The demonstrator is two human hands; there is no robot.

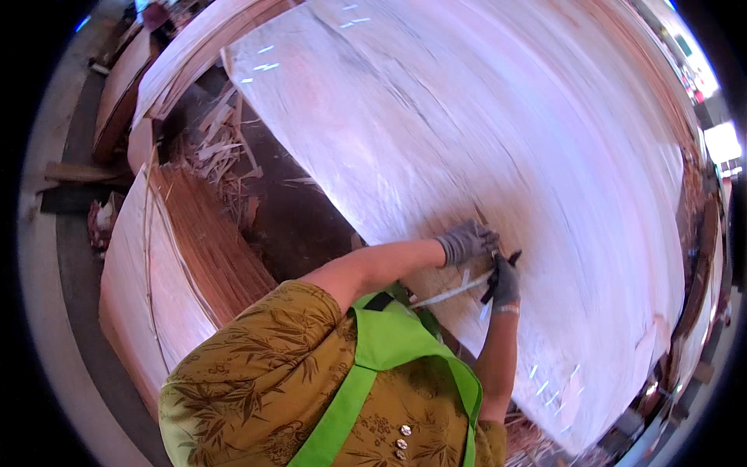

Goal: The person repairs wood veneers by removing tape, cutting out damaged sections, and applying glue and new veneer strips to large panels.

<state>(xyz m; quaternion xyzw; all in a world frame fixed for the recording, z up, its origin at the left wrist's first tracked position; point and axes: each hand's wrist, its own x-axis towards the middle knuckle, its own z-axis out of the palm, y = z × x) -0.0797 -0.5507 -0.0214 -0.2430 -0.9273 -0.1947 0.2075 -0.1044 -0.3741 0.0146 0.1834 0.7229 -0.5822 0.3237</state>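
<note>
A large pale wood veneer sheet (405, 148) lies in front of me, with dark cracks along its grain. My left hand (468, 241), in a grey glove, rests over the sheet beside a crack, its fingers curled together; what they pinch, if anything, is hidden. Just nearer and to the right, my right hand (504, 282) wears a grey glove with dark fingertips. Its fingers are closed at the end of a narrow white strip (451, 293), which runs back toward my green apron (405, 338). The two hands nearly touch.
Short white tape pieces (548, 389) stick to the sheet near its corners. At left stands a thick veneer stack (210, 233). Wood scraps (218, 140) litter the dark floor beyond it. More stacked sheets (124, 93) stand at the far left. Someone (158, 17) is at the far upper left.
</note>
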